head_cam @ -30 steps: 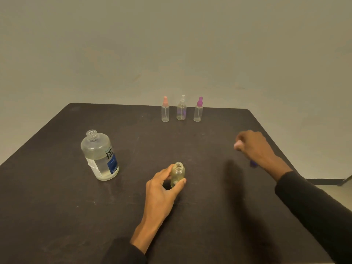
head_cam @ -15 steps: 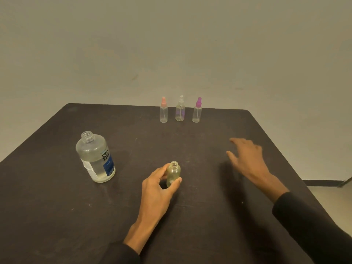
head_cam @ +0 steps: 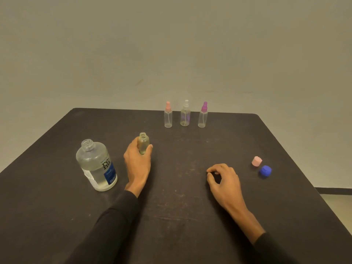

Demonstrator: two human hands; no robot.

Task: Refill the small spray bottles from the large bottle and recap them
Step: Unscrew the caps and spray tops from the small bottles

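Observation:
My left hand (head_cam: 137, 162) grips a small uncapped clear bottle (head_cam: 143, 142) that stands upright on the dark table (head_cam: 181, 216). Just left of it stands the large clear bottle (head_cam: 96, 165), uncapped, with a blue label and liquid in its lower half. My right hand (head_cam: 223, 181) rests on the table with curled fingers and holds nothing. At the right lie a pink cap (head_cam: 256, 161) and a blue cap (head_cam: 265, 171). Three capped spray bottles stand in a row at the back: pink-topped (head_cam: 168, 117), white-topped (head_cam: 185, 116) and purple-topped (head_cam: 203, 115).
The table's far edge runs just behind the three spray bottles, against a plain wall. Its right edge drops to the floor (head_cam: 337, 202) close to the caps.
My left hand has carried the small bottle up and left, closer to the large bottle. My right hand has pulled back from the right side, leaving the pink and blue caps in sight.

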